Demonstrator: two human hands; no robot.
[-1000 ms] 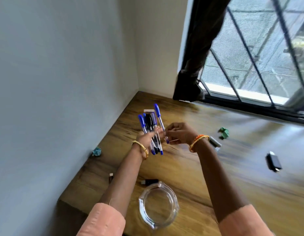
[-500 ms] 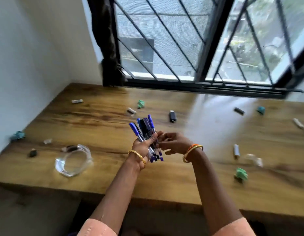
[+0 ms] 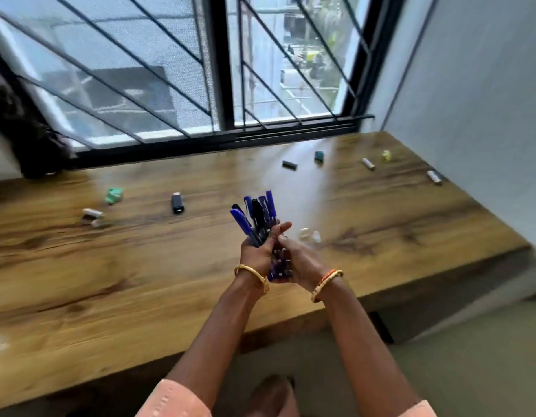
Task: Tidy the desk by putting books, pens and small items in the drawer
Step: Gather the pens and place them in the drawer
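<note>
A bundle of blue and black pens (image 3: 257, 216) stands upright above the wooden desk (image 3: 140, 281), caps up. My left hand (image 3: 256, 254) is closed around the bundle's middle. My right hand (image 3: 300, 260) presses against the lower ends of the pens from the right, fingers curled on them. Small items lie scattered on the desk: a black adapter (image 3: 177, 203), a green eraser (image 3: 114, 195), white batteries (image 3: 93, 212), and two small white pieces (image 3: 309, 235) just right of my hands. No drawer shows.
At the far right of the desk lie a dark battery (image 3: 289, 164), a teal piece (image 3: 319, 155), a yellow piece (image 3: 386, 155) and two more batteries (image 3: 368, 164). A barred window (image 3: 224, 85) runs behind; a wall (image 3: 486, 100) bounds the right. My foot (image 3: 269, 392) shows below the desk edge.
The view has swung right along the desk; the glass dish and left wall are out of sight. Both hands stay together on the pen bundle, the right hand now lower on it.
</note>
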